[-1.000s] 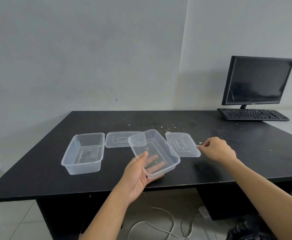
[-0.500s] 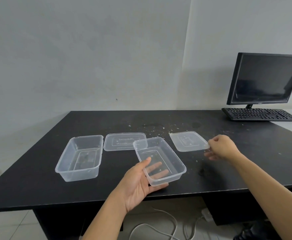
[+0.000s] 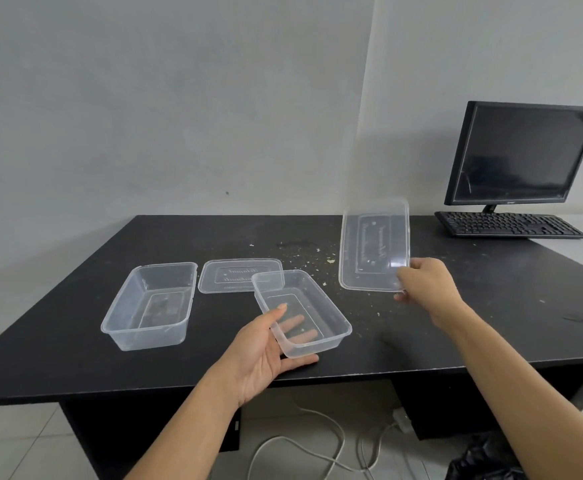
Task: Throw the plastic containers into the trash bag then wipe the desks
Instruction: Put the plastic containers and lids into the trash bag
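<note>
head view: one camera, worn on the person's head | looks forward and down | close to the near edge of the black table [image 3: 75,341] | sees the wall far behind, the monitor [image 3: 522,152] far right, floor below

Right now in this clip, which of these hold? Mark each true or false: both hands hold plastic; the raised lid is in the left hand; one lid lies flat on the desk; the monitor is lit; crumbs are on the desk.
1. Both hands hold plastic. True: the left hand holds a container, the right hand a lid.
2. The raised lid is in the left hand. False: the right hand's grip has it, tilted up off the desk.
3. One lid lies flat on the desk. True: the flat lid.
4. The monitor is lit. False: its screen is dark.
5. Crumbs are on the desk. True.
</note>
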